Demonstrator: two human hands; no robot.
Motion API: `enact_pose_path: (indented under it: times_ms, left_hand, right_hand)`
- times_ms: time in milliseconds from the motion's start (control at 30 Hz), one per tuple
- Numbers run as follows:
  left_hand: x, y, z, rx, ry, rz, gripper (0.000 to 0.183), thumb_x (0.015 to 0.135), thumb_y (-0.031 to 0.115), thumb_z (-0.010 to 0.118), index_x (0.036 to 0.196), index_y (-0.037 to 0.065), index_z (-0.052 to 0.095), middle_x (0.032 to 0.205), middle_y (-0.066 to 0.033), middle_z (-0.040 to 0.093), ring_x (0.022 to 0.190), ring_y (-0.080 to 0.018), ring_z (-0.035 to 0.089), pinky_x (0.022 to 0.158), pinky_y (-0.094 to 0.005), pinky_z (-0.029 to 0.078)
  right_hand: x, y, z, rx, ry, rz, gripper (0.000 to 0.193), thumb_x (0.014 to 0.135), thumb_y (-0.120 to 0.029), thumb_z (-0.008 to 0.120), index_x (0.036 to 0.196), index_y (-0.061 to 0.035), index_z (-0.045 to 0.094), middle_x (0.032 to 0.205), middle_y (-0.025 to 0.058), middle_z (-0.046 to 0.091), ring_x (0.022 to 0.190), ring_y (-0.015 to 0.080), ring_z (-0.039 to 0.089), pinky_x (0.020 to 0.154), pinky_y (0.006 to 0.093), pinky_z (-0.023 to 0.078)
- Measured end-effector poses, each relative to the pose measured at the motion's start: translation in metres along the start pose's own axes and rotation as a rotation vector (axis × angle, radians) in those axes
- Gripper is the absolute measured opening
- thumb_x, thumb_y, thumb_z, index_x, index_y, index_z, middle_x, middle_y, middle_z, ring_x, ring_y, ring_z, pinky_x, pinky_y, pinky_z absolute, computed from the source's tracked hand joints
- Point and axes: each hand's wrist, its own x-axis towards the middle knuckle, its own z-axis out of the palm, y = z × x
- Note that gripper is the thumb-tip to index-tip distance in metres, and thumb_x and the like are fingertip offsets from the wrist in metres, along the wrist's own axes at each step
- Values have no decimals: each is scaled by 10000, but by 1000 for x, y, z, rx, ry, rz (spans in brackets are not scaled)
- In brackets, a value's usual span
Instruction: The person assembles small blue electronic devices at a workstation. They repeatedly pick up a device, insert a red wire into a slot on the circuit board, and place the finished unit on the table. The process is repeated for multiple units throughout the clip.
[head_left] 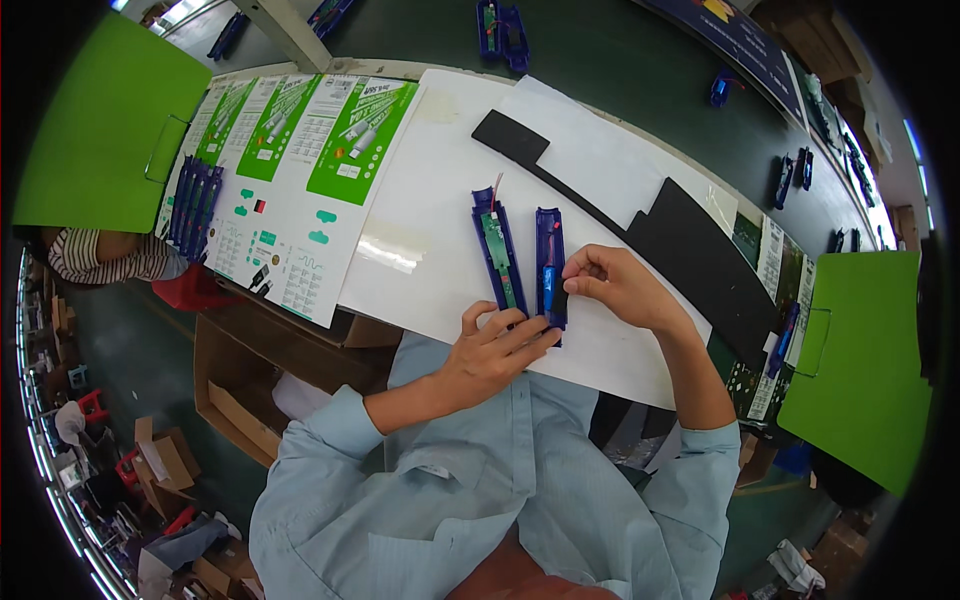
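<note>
Two dark blue plastic casing halves lie open side by side on the white worktop. The left casing half [480,210] holds a long green circuit board [497,250], with a thin wire sticking up at its top. In the right casing half [549,222] sits a bright blue cylindrical battery [548,283]. My left hand [490,352] lies across the lower ends of both halves, its fingers gripping the right one. The thumb and forefinger of my right hand [622,287] pinch together at a narrow black strip [560,305] beside the battery.
A large black foam sheet [695,240] with a long narrow arm lies to the right. Printed green-and-white sheets [290,200] cover the left side, with several blue casings [193,205]. Green panels [110,120] stand at both ends. More casings [503,35] lie on the dark green surface beyond.
</note>
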Motion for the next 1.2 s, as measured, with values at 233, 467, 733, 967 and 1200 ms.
enact_pose_path:
  times_ms: [233, 467, 733, 967, 1200]
  left_hand:
    - [2, 0, 0, 4, -6, -4, 430, 867, 163, 771, 1295, 199, 759, 1304, 54, 669, 1189, -143, 577, 1153, -438, 277]
    - [5, -1, -3, -16, -32, 0, 434, 871, 153, 764, 1302, 200, 752, 1280, 51, 666, 1237, -144, 582, 1169, -454, 261]
    - [9, -2, -4, -87, -42, -20, 412, 860, 136, 781, 1269, 177, 762, 1233, 25, 665, 1241, -183, 598, 1213, -515, 261]
    - [9, -9, -13, -308, -127, -7, 403, 817, 108, 830, 1214, 159, 789, 1189, -3, 693, 1196, -243, 615, 1208, -569, 374]
    - [14, -36, -46, -458, -241, 83, 375, 869, 89, 813, 1236, 150, 764, 1290, -18, 697, 1265, -274, 617, 1222, -567, 357]
  right_hand:
    - [6, -1, 5, -26, 27, -6, 142, 996, -107, 753, 1058, 15, 716, 847, 23, 669, 788, 97, 581, 748, 267, 499]
    - [11, 2, 9, -69, 27, 7, 151, 990, -108, 761, 1059, 17, 711, 852, 18, 659, 797, 90, 571, 759, 267, 495]
    - [9, -10, 20, -171, 138, 8, 133, 973, -90, 769, 1053, 4, 719, 828, 11, 639, 768, 85, 547, 724, 273, 484]
    - [-3, 12, 25, -263, 497, -215, 182, 942, -170, 815, 1035, -21, 767, 898, 82, 670, 746, 197, 636, 676, 338, 515]
    - [-4, 6, 49, -283, 660, -277, 151, 919, -128, 826, 981, -14, 749, 858, 95, 645, 713, 231, 657, 650, 360, 531]
